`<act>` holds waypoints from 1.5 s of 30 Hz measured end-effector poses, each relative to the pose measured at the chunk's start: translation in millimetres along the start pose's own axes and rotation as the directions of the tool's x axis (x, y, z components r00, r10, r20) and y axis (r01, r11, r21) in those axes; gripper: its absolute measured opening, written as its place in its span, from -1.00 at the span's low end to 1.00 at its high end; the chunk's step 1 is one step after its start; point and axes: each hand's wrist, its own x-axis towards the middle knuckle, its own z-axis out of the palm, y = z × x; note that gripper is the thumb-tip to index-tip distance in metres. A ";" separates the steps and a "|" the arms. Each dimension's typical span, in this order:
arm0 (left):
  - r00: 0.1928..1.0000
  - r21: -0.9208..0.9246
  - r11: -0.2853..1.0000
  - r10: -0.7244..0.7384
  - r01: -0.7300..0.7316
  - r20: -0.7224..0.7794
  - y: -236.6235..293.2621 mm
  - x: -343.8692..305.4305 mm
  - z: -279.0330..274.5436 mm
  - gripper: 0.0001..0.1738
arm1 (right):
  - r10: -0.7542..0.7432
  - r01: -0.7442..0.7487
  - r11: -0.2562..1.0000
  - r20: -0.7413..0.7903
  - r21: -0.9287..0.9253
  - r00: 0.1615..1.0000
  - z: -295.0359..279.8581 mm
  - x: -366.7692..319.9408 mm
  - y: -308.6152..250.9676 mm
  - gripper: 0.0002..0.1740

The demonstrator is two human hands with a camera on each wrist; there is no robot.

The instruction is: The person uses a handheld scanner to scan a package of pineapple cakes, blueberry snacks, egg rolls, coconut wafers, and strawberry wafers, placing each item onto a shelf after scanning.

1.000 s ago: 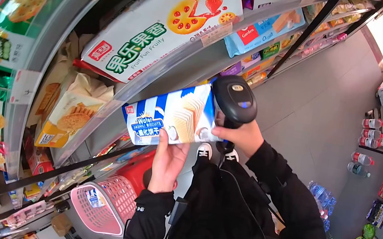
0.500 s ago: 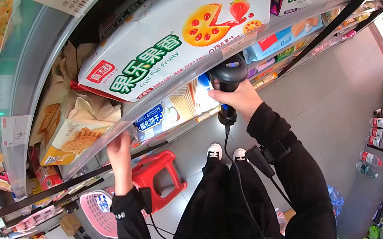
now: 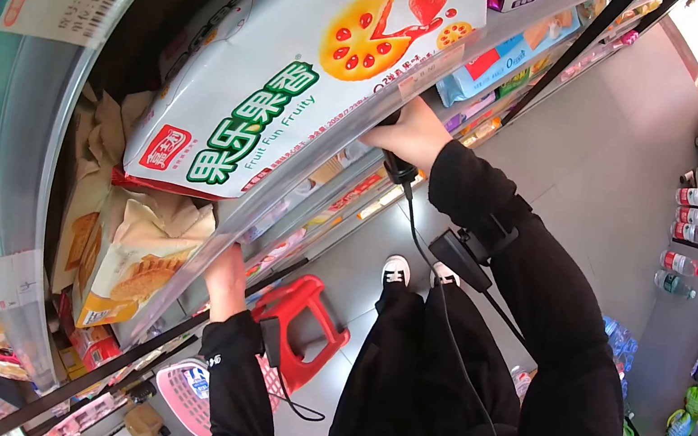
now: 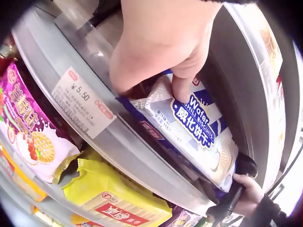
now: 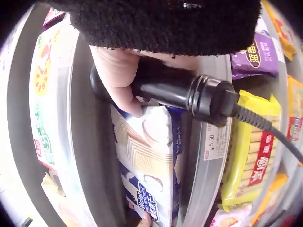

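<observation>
A blue-and-white packet of wafer biscuits (image 4: 201,125) lies on a shelf, its printed face up. At one end my left hand (image 4: 161,42) grips the packet, a finger pressed on its top face and others out of sight behind the edge. My right hand (image 5: 116,75) holds a black barcode scanner (image 5: 163,90) by its handle, with a fingertip at the packet's other end. In the head view, the shelf above covers most of the packet, the fingers of the left hand (image 3: 227,281) and the scanner's head.
A big white biscuit pack (image 3: 296,91) and a beige biscuit bag (image 3: 146,259) occupy the shelf above. Yellow packs (image 4: 113,189) sit one shelf lower, behind a price strip (image 4: 83,101). A red stool (image 3: 304,330) and pink basket (image 3: 189,394) stand on the floor. The scanner's cable (image 3: 444,306) hangs down.
The wafer packet, held before me by both hands a second ago, has gone in under the upper shelf. Both hands have moved in with it, the scanner staying in the right one.
</observation>
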 end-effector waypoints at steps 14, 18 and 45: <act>0.985 0.656 0.753 0.144 -0.049 -0.091 14.5 -15.8 43.0 -0.64 | 0.228 -0.200 0.966 -0.167 0.166 0.959 -0.3 -3.6 -8.3 -0.64; 0.972 0.591 0.796 0.220 -0.133 -0.077 7.5 -15.6 36.2 -0.81 | 0.212 -0.183 0.966 -0.151 0.182 0.966 0.1 -10.4 -11.3 -0.76; 0.889 0.895 0.133 0.245 -0.425 0.386 29.7 44.4 51.3 -0.73 | 0.241 -0.164 0.774 -0.044 0.612 0.970 -0.7 19.6 -5.5 -0.65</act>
